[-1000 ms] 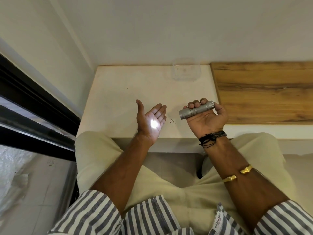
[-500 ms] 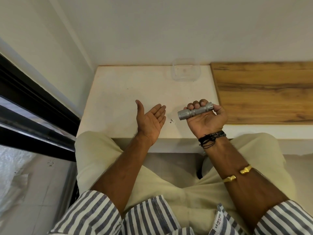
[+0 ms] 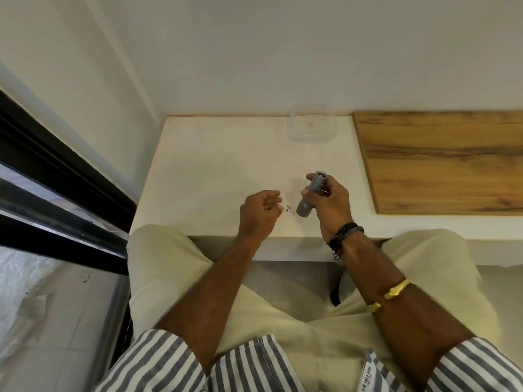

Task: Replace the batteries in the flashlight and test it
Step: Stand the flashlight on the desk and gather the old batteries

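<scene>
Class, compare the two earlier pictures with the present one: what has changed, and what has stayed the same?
The right hand turned the flashlight from level, pointing left, to nearly upright, head down toward the table. The left hand closed from an open palm into a fist. Unchanged: right-hand grip, clear container.

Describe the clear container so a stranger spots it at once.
On the white tabletop, follow the far edge along the wall. Just left of the wooden panel sits the clear container: see-through with rounded corners, unlike the grey flashlight in the right hand.
</scene>
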{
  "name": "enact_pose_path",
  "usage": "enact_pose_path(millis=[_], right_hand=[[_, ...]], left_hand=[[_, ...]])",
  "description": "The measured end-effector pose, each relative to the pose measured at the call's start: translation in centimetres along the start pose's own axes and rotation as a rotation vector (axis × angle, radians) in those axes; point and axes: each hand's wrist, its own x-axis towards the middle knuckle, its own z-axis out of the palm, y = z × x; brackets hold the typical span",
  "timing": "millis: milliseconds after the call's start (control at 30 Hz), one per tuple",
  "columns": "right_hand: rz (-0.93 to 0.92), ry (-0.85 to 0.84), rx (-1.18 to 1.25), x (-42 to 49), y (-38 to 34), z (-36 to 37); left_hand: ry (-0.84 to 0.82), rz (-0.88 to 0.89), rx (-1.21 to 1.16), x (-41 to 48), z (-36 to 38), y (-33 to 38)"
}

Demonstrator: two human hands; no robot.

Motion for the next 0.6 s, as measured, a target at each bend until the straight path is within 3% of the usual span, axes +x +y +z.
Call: enact_pose_path(millis=[267, 600], right_hand=[[-0.237, 0.101, -0.276, 1.1, 0.2, 2.1], [-0.323, 0.107, -0.291, 6.2, -3.1, 6.8]], left_hand=[[0.058, 0.190, 0.118, 0.6, -0.2, -0.1], [0.216, 0.396, 0.086, 7.4, -3.3, 1.4]])
